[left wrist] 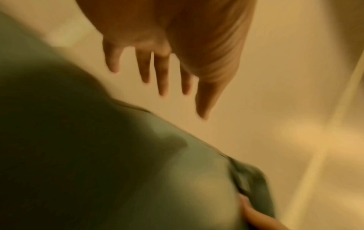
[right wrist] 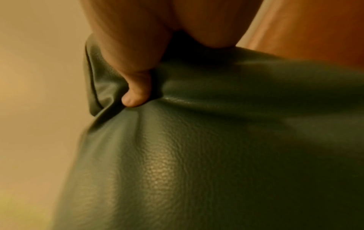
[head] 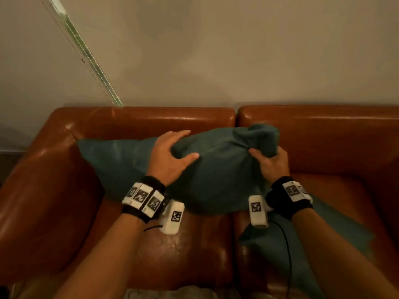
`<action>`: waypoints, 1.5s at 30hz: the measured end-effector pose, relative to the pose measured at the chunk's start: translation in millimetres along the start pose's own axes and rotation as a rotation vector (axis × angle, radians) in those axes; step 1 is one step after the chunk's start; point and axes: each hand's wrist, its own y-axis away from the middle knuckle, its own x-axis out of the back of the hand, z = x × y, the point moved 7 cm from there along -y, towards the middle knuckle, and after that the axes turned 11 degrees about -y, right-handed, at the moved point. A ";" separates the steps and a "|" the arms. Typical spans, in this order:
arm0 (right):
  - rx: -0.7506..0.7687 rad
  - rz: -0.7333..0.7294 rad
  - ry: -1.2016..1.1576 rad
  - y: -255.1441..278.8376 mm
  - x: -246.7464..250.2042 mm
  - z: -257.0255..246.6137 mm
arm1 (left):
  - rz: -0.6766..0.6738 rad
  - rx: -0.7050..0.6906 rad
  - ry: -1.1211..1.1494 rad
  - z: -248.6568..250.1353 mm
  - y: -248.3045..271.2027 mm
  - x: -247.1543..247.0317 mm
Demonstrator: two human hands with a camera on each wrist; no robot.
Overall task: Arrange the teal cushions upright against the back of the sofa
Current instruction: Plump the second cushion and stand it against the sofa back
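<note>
I hold a teal leather cushion (head: 220, 169) up over the brown sofa's seat (head: 185, 255), close to the backrest (head: 151, 119). My right hand (head: 267, 158) grips its bunched upper right corner; in the right wrist view the thumb (right wrist: 133, 93) digs into the cushion (right wrist: 216, 155). At the cushion's upper left my left hand (head: 190, 143) is spread with straight fingers. In the left wrist view those fingers (left wrist: 163, 77) hover just above the cushion (left wrist: 98, 155). Another teal cushion (head: 112, 156) seems to lean on the backrest at the left. A third (head: 306, 240) lies flat on the right seat.
The sofa's left armrest (head: 43, 201) bulges beside the left seat. Directly behind the backrest stands a plain wall (head: 237, 61), with a window blind's edge (head: 86, 57) running down at the left. The right backrest section (head: 323, 130) is bare.
</note>
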 end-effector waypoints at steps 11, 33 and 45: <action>-0.267 0.226 -0.644 -38.6 110.4 -12.1 | -0.191 1.021 0.804 -53.6 50.3 -124.2; -0.471 0.111 -0.507 -70.6 212.5 69.2 | 0.265 0.889 0.809 6.4 0.4 -165.5; -0.542 -0.197 -0.184 -102.4 98.1 139.9 | 0.255 0.789 0.747 -83.6 17.6 -157.1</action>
